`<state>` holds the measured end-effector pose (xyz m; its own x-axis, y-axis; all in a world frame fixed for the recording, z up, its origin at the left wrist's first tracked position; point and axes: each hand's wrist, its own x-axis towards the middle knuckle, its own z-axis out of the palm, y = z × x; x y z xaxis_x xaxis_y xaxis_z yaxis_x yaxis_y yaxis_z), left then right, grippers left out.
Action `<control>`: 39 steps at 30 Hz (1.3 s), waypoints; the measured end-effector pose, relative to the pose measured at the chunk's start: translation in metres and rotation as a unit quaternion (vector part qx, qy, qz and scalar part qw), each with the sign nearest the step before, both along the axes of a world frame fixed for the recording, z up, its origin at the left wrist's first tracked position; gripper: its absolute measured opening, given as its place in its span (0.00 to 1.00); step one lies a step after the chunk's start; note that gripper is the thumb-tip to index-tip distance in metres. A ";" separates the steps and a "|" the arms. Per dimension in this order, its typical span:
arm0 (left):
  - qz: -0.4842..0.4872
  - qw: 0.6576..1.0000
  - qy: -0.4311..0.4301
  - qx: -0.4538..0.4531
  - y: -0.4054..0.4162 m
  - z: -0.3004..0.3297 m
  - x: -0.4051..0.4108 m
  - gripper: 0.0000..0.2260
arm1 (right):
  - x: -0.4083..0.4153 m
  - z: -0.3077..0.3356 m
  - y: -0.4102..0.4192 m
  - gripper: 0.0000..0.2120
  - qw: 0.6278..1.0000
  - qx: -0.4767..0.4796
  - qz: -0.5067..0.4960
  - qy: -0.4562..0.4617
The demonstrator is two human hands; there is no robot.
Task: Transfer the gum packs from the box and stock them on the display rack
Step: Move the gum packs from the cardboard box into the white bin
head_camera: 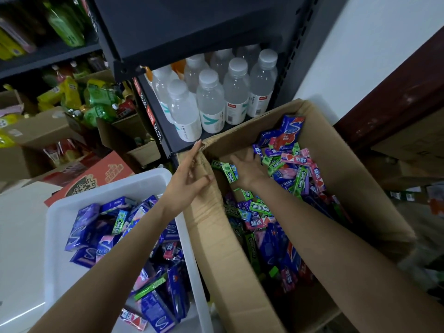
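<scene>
Forearms nearest; my right hand (pixel 249 171) lies flat, fingers spread, on loose gum packs (pixel 286 179) inside the brown cardboard box (pixel 216 212), nothing pinched. Left hand (pixel 189 181), fingers straight, steadies the box wall. I'd gather several packs before lifting. Right fingertips partly buried; white plastic bin (pixel 60 212) left of box.

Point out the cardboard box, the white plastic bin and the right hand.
cardboard box (pixel 211 227): head view, on its bare near-left wall.
white plastic bin (pixel 134 182): head view, on its far rim.
right hand (pixel 247 170): head view, on the back of the hand, down among the gum packs.
</scene>
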<state>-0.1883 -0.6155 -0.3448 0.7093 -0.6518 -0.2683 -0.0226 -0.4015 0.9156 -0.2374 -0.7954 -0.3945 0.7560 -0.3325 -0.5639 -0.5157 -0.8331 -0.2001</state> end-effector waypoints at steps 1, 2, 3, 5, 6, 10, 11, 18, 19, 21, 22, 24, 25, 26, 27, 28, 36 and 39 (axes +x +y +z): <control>0.001 1.000 0.004 -0.001 -0.001 0.000 -0.001 0.34 | 0.001 -0.001 -0.001 0.34 1.000 -0.003 -0.002 0.009; 0.004 1.000 0.007 -0.003 -0.001 0.000 -0.001 0.34 | 0.003 -0.001 -0.002 0.35 1.000 -0.005 -0.001 0.019; 0.006 1.000 0.008 -0.004 -0.001 0.000 -0.002 0.34 | 0.005 -0.001 -0.002 0.35 1.000 -0.004 0.000 0.029; 0.010 1.000 0.009 -0.010 -0.002 -0.001 -0.002 0.34 | 0.009 0.001 -0.003 0.33 0.999 0.000 -0.005 0.033; 0.011 1.000 0.011 -0.010 -0.002 -0.001 -0.002 0.34 | 0.010 0.001 -0.003 0.31 1.000 0.006 -0.009 0.020; 0.011 1.000 0.021 -0.009 -0.002 0.001 -0.002 0.34 | 0.008 -0.004 0.003 0.25 0.997 0.050 -0.031 -0.042; 0.010 1.000 0.024 -0.011 -0.001 0.001 -0.002 0.34 | 0.008 -0.005 0.006 0.25 0.997 0.049 -0.039 -0.050; 0.013 0.999 0.042 -0.018 -0.002 0.005 -0.003 0.35 | 0.004 -0.001 0.018 0.21 0.985 0.135 -0.077 -0.069; 0.012 0.999 0.039 -0.016 -0.002 0.007 -0.003 0.35 | 0.003 -0.001 0.023 0.19 0.986 0.138 -0.070 -0.059; 0.006 0.999 0.034 -0.012 -0.001 0.008 -0.003 0.35 | 0.003 0.001 0.032 0.17 0.987 0.137 -0.061 -0.062; 0.002 0.999 0.031 -0.010 -0.001 0.007 -0.002 0.35 | 0.004 0.001 0.036 0.16 0.984 0.147 -0.066 -0.073; 0.000 1.000 0.028 -0.007 0.000 0.007 -0.001 0.34 | 0.007 0.000 0.038 0.12 0.976 0.178 -0.094 -0.085; 0.000 1.000 0.028 -0.007 0.001 0.006 -0.001 0.34 | 0.009 -0.001 0.037 0.11 0.972 0.190 -0.109 -0.081; -0.002 1.000 0.027 -0.007 0.001 0.006 0.000 0.34 | 0.010 0.001 0.035 0.11 0.969 0.202 -0.120 -0.071; -0.005 1.000 0.025 -0.006 0.001 0.006 0.000 0.34 | 0.010 0.003 0.034 0.11 0.966 0.217 -0.131 -0.055; -0.007 1.000 0.023 -0.005 0.001 0.006 -0.001 0.34 | 0.010 0.005 0.032 0.13 0.961 0.234 -0.141 -0.038; -0.009 1.000 0.020 -0.001 0.000 0.007 -0.002 0.34 | -0.001 0.000 0.036 0.16 0.898 0.359 -0.250 -0.041; -0.007 1.000 0.019 -0.001 -0.001 0.008 -0.003 0.34 | -0.008 0.000 0.033 0.23 0.842 0.431 -0.320 -0.057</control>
